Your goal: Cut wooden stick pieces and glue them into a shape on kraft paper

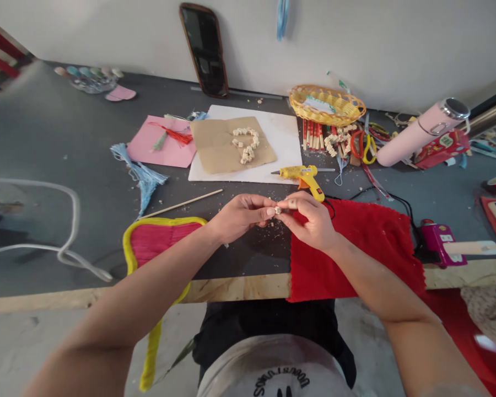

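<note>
Lettered shirt point(273, 361) below — beyond it my left hand point(244, 215) and right hand point(312, 220) pinch a small pale piece point(278, 210) between them.

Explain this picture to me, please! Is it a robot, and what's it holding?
No robot here, just somebody's two bare hands! This one picture comes from a camera worn on the head, looking forward and down, so you see what the wearer sees. The left hand and right hand meet, pinching a small pale piece. It's too tiny to say exactly what it is.

On the dark tabletop, just beyond, lies a yellow glue gun. A curved row of pale bits rests on brown paper. A red cloth lies beneath the right forearm. Farther back are a yellow basket, a pink bottle and a dark phone.
</note>
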Action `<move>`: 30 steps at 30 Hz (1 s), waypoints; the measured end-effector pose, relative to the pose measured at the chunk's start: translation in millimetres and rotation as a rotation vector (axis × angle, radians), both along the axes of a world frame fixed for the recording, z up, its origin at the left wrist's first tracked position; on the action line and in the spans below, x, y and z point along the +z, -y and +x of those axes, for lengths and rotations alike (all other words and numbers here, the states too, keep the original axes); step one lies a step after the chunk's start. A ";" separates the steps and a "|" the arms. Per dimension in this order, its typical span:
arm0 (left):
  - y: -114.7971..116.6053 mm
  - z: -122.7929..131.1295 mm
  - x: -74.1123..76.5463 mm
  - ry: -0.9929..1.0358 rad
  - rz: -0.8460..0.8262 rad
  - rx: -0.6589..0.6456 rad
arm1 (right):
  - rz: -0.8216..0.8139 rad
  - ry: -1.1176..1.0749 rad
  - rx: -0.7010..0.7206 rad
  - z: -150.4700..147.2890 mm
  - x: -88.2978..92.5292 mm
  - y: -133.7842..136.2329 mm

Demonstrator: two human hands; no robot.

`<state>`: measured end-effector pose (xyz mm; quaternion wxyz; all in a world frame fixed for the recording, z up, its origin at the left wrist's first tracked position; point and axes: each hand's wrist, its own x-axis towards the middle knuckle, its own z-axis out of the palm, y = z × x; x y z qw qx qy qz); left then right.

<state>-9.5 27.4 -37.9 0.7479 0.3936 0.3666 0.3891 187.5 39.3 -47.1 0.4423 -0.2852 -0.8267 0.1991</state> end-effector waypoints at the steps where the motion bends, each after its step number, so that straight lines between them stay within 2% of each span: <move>1: 0.0 -0.1 -0.3 -0.003 0.000 0.006 | 0.006 -0.004 0.000 -0.2 -0.2 -0.1; 9: -0.4 0.4 -1.2 -0.010 -0.011 -0.011 | 0.021 -0.026 0.014 0.7 1.0 -2.1; 15: 0.1 0.7 2.0 -0.011 -0.067 0.004 | -0.050 -0.020 0.005 2.8 4.9 -3.4; 21: -0.5 -0.4 2.7 -0.006 -0.049 -0.016 | -0.136 -0.052 0.005 5.6 9.3 -1.4; 30: -1.2 -1.4 -0.6 -0.048 0.029 -0.048 | -0.034 -0.035 0.129 0.8 4.8 0.2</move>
